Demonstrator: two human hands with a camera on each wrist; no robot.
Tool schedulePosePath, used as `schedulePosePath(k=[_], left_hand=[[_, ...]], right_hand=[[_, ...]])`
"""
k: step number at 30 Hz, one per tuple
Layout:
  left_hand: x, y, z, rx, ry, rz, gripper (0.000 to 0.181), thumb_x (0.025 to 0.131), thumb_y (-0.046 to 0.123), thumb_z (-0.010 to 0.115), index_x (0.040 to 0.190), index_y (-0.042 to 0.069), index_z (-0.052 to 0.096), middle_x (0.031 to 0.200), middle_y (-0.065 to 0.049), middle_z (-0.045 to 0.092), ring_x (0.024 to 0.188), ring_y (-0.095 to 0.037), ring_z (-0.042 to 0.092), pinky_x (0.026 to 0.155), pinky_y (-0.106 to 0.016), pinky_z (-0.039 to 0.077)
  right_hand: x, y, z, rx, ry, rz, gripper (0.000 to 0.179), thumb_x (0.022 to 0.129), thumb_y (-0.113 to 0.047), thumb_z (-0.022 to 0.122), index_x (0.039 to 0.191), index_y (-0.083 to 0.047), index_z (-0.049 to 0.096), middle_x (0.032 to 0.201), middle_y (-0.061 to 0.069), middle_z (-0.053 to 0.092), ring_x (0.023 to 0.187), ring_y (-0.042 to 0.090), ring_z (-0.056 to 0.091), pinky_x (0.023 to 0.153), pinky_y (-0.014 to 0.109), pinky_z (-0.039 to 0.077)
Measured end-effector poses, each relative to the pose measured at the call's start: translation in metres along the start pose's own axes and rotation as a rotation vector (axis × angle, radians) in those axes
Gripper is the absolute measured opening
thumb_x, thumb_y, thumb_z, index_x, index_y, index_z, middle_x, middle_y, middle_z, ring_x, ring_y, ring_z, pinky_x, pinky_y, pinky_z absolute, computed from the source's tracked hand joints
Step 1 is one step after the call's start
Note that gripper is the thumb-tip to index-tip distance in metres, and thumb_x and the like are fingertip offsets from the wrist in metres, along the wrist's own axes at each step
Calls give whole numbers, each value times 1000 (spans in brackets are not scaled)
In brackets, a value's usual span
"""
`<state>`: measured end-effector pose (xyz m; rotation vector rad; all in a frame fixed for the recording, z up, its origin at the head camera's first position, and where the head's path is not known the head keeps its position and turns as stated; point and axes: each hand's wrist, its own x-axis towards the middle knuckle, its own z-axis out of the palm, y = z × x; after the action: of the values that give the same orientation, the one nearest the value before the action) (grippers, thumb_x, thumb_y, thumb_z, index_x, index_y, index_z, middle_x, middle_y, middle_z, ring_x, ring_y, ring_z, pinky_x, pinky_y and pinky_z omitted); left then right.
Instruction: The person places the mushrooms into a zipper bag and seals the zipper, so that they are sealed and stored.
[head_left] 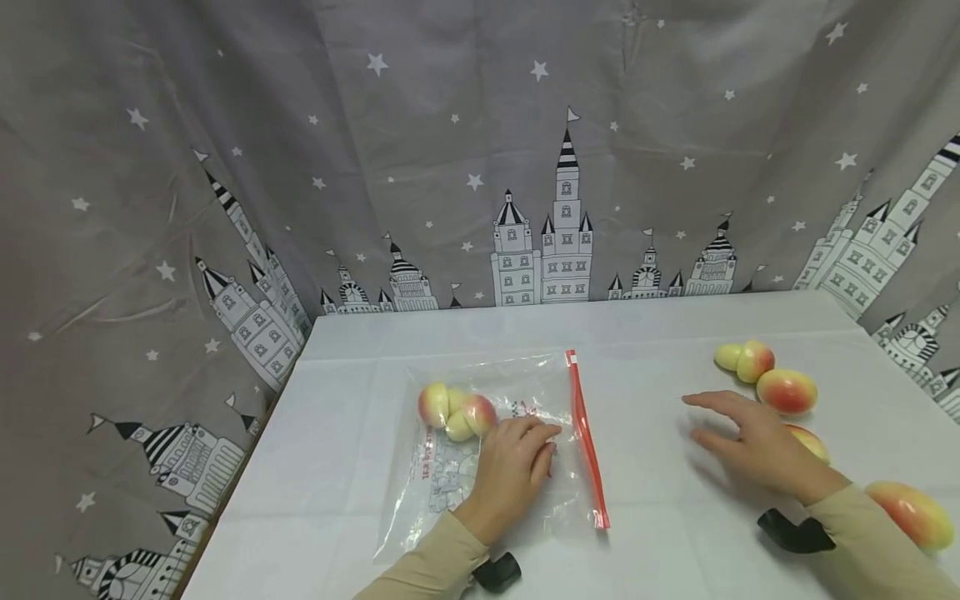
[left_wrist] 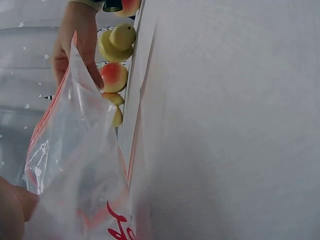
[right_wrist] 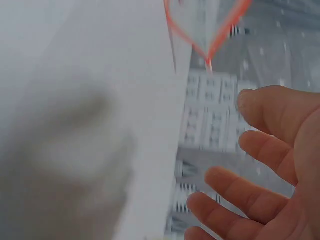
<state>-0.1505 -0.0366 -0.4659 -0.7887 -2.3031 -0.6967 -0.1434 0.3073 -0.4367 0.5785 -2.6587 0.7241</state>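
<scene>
A clear zip bag (head_left: 525, 379) with a red-edged mouth lies on the white table, its opening toward the right. Several yellow-and-red mango-like fruits (head_left: 480, 412) are inside, at its far left part. My left hand (head_left: 513, 467) pinches the bag's upper sheet near the middle; in the left wrist view the mouth gapes and a fingertip (left_wrist: 22, 202) presses the plastic. To the right, my right hand (head_left: 757, 446) hovers over the table with spread fingers and holds nothing, as the right wrist view also shows. A mango-like fruit (head_left: 813, 444) is partly hidden behind it.
Beyond the right hand lie a red-and-yellow fruit (head_left: 787, 392) and two smaller ones (head_left: 753, 362) touching each other. Another large fruit (head_left: 911, 514) rests beside the right sleeve. A grey curtain (head_left: 450, 167) printed with castles and stars hangs behind the table.
</scene>
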Motion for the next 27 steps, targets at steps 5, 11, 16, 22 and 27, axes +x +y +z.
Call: schedulePosePath(k=[5,11,16,22,27], left_hand=[[0,0,0,0,-4,-4,20,86,12,77,106,17,77,97,1,70,93,-17,65,83,-35,51],[-1,2,-1,12,-10,-10,20,87,12,76,106,17,77,97,2,71,92,-16,65,83,-34,51],[-1,2,0,7,1,-2,20,85,11,77,104,17,77,96,2,71,92,-17,65,82,-35,51],[0,1,0,-2,10,10,20,85,11,77,104,16,77,96,1,71,92,-17,65,82,-35,51],[0,1,-1,5,14,14,20,84,10,78,103,16,77,95,1,71,92,-18,65,82,-35,51]], right_hand=[[-13,22,-22,-104,19,80,48,77,-11,86,122,-9,70,116,13,73,88,-5,60,77,15,49],[-30,39,-37,-104,-47,252,52,81,-20,84,127,-2,67,125,24,68,97,5,65,78,14,49],[-40,47,-43,-108,-106,349,63,83,-30,83,133,2,61,130,33,62,117,55,55,95,52,48],[-47,52,-49,-117,-199,412,67,85,-35,81,135,4,57,124,36,62,114,57,55,89,68,44],[-50,52,-50,-128,-174,389,67,82,-33,84,134,3,59,119,33,65,105,49,62,81,51,50]])
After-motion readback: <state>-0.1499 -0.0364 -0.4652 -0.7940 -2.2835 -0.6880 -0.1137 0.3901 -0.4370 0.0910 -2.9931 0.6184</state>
